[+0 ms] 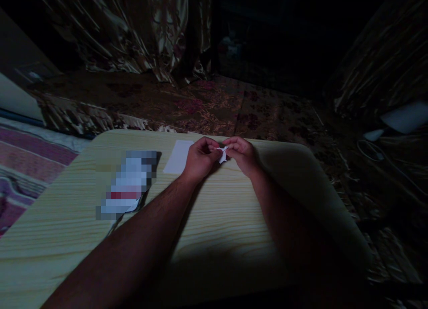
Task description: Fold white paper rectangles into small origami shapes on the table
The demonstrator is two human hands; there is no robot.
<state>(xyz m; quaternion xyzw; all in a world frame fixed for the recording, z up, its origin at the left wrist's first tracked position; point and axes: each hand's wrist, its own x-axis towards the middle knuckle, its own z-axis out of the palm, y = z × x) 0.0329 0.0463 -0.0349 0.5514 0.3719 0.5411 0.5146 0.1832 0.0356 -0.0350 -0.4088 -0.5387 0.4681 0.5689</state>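
Observation:
A small crumpled or folded piece of white paper [223, 154] is pinched between both hands over the far part of the table. My left hand [202, 156] grips its left side with thumb and fingers together. From the right, my right hand [241, 154] pinches the other side the same way. Just left of my left hand lies a flat white sheet of paper [177, 157], partly covered by that hand. The exact folds of the small piece are too small to make out.
The pale wooden table [227, 224] has rounded corners. A blurred-out phone-like object [130, 182] with a cable lies on its left side. Beyond are a patterned carpet [200, 101] and a draped curtain [160, 28]; a striped cloth [36, 157] is at left.

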